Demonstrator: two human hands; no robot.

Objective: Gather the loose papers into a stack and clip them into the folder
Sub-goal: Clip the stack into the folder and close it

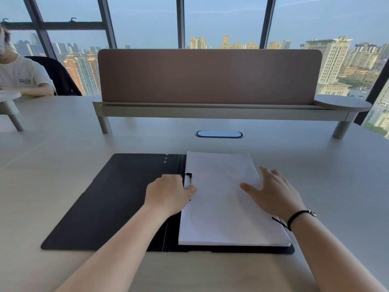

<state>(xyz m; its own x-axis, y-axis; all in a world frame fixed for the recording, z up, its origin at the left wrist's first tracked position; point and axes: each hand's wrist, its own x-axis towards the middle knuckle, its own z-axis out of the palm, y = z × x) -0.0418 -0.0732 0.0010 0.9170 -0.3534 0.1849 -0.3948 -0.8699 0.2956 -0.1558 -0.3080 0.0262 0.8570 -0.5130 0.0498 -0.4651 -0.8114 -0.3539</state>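
With the left hand (170,191) grasping the clip (187,180) and the right hand (275,192), fingers released, flat on the stack (221,207) in the open folder (109,199), premature clip release could skew sheets.

1. A black folder (109,199) lies open and flat on the pale worktop (326,175), its left cover bare.
2. A squared stack of white papers (219,209) rests on the folder's right half, edges aligned, its left edge near the spine.
3. A black clip (187,179) stands at the stack's left edge, about midway along it.
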